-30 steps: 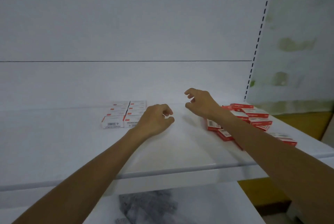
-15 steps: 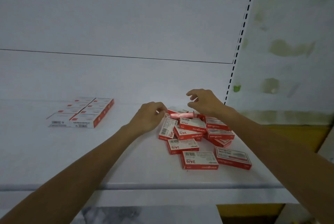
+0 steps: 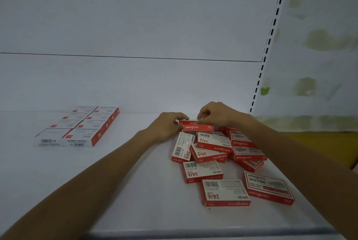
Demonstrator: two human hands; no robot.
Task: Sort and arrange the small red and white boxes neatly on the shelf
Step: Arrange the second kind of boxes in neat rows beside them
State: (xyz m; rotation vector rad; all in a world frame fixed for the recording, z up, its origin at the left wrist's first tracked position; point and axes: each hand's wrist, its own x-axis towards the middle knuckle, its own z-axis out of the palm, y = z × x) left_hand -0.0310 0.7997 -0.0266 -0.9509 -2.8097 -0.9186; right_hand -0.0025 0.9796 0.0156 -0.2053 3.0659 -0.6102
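Holding one red box up on its long edge at the far end of the loose heap, on the right half of the white shelf, with the red "wengu" side facing the camera. Gripping its left end with the left hand, fingers curling close together over the top edge, thumb not clearly showing. Pinching its top edge near the middle with the right hand, fingertips bunching together and pointing down onto the card. Showing a second red strip just behind the held box, whether a separate box being impossible to tell. Overlapping and lying flat through the rest of the heap, just below both wrists, mostly barcode faces up and reading "24/6". Finding a barcode-up box and a label-up box lying flat side by side nearer the front edge, clear of the overlap. Finding a neat block well apart on the left, two columns of four, white faces up, edges touching. Backing onto a plain white back panel, with a slotted upright running down its right side.
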